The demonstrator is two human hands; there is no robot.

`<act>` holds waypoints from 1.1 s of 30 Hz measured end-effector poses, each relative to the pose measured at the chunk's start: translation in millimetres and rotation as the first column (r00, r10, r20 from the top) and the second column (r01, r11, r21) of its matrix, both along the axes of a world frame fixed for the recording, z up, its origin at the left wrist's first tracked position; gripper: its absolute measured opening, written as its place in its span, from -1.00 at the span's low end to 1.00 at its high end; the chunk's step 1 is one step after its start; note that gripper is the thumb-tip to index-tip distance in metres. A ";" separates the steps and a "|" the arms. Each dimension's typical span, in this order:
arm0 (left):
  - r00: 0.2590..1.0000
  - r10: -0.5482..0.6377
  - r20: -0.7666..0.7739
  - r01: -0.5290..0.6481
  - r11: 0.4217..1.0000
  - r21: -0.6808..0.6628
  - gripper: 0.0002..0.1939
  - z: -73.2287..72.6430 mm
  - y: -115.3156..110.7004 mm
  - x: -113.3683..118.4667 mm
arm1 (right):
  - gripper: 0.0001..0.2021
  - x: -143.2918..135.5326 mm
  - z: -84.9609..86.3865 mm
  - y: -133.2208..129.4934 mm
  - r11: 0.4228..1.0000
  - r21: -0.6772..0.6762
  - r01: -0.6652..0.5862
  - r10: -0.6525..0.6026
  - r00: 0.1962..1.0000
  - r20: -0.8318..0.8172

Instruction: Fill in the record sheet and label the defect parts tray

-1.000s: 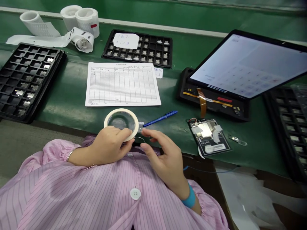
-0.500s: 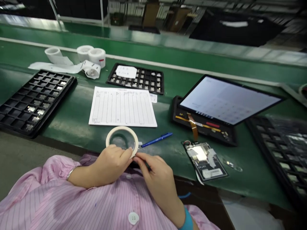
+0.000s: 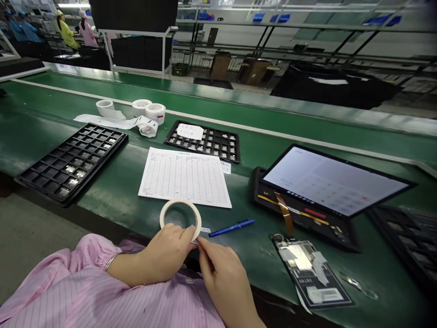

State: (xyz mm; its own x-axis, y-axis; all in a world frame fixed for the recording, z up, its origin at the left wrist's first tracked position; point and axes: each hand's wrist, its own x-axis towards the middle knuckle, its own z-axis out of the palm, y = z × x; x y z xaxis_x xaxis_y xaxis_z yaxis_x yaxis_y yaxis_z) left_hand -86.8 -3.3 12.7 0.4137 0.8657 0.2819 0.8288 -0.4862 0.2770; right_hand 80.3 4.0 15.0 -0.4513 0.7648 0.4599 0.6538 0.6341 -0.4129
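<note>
A roll of cream masking tape stands up in my left hand, whose fingers are closed around its lower rim. My right hand is pinched against the roll's lower right edge, thumb and forefinger together beside my left fingertips. What sits in that pinch is too small to make out. Just beyond the hands lie a blue pen and a printed form. To the right, a circuit board with a battery pack is joined by an orange ribbon cable to an opened device with a lit screen.
Black compartment trays with small metal parts stand at the left, behind the form and at the far right. Several white label rolls sit at the back left. A small metal piece lies near the board. Distant people work at the upper left.
The camera view has tilted up, so the bench appears lower and more of the background shows. Both hands keep their closed grip at the tape roll.
</note>
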 end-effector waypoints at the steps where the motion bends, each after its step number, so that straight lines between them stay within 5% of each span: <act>1: 1.000 0.002 -0.004 -0.002 1.000 0.003 -0.82 0.1 0.2 -0.1 | -0.76 -0.5 -0.4 0.2 1.000 0.004 -0.005 0.005 1.000 -0.011; 10: 0.999 -0.034 0.014 0.033 0.997 0.071 -0.77 -0.5 -2.4 -1.8 | -0.80 -6.5 9.6 0.5 0.988 0.135 0.081 -0.077 0.997 -0.033; 15: 0.988 -0.110 0.110 0.084 0.973 0.214 -0.72 0.6 0.4 -2.6 | -0.83 -13.8 8.0 -2.0 0.983 0.128 0.130 -0.105 0.977 -0.186; 19: 0.977 -0.182 0.113 0.134 0.931 0.339 -0.66 6.4 0.3 -0.9 | -0.84 -14.4 4.4 -0.8 0.984 -0.001 0.178 -0.167 0.918 -0.359; 23: 0.972 -0.209 0.104 0.132 0.861 0.491 -0.64 17.5 -0.9 -14.9 | -0.85 10.8 6.4 11.6 0.893 -0.113 0.436 -0.428 0.743 -0.514; 25: 0.985 -0.073 0.158 -0.010 0.884 0.467 -0.70 18.7 3.8 -38.0 | -0.89 26.5 7.4 17.3 0.839 -0.145 0.525 -0.498 0.631 -0.594; 27: 0.951 0.259 0.171 -0.301 0.904 0.303 -0.77 13.9 13.5 -71.8 | -0.88 36.4 5.3 21.0 0.836 -0.156 0.526 -0.494 0.598 -0.631; 29: 0.813 0.578 0.076 -0.582 0.811 0.060 -0.76 4.9 25.6 -109.3 | -0.86 39.2 -1.0 24.1 0.853 -0.166 0.495 -0.476 0.607 -0.636; 33: 0.733 0.681 -0.001 -0.679 0.731 -0.074 -0.78 -1.6 48.4 -160.0 | -0.84 36.5 -18.9 33.5 0.861 -0.203 0.466 -0.478 0.606 -0.636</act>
State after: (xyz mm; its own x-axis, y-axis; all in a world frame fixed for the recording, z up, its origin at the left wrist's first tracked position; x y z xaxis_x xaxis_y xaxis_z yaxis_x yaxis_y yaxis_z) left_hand -246.8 45.1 11.1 -0.2986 0.9295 0.2166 0.9235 0.2241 0.3113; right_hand 116.8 37.5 -3.9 0.3799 0.7945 0.4737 0.4256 0.3046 -0.8521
